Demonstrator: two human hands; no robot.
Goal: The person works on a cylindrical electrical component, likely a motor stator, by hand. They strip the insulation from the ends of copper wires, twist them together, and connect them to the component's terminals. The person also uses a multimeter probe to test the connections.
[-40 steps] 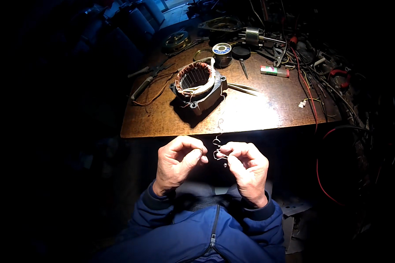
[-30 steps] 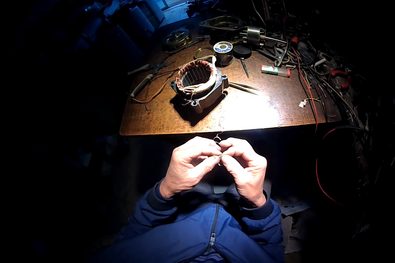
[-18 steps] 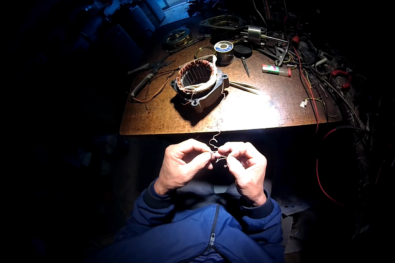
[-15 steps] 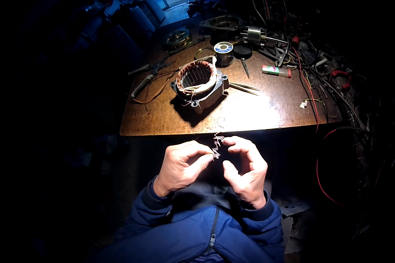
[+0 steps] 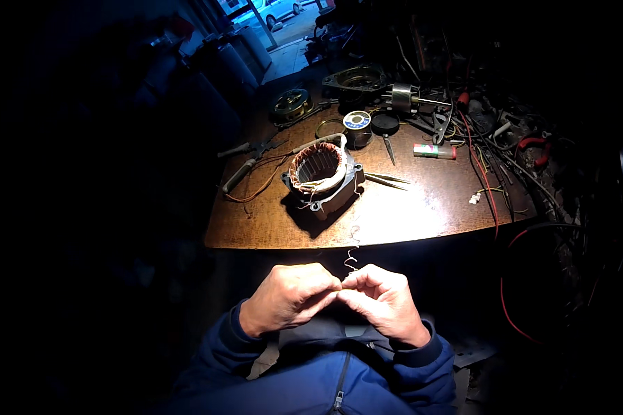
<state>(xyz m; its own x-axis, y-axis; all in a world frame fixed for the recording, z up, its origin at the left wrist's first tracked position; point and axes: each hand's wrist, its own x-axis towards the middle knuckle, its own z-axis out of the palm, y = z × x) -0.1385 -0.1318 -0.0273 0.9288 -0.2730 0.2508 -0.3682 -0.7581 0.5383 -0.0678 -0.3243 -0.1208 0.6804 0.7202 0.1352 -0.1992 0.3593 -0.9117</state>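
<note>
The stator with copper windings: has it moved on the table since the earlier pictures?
No. The stator keeps its place against the spool and the table; only the camera view shifted.

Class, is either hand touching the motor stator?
No: the left hand and right hand are both off the table, apart from the motor stator.

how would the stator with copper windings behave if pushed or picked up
The stator is probably heavy for its size, given its metal-looking housing and dense copper windings. Pushed, it would likely slide rather than roll, since the housing looks boxy. The thin wire dangling from its side seems flexible, so might snag.
</note>
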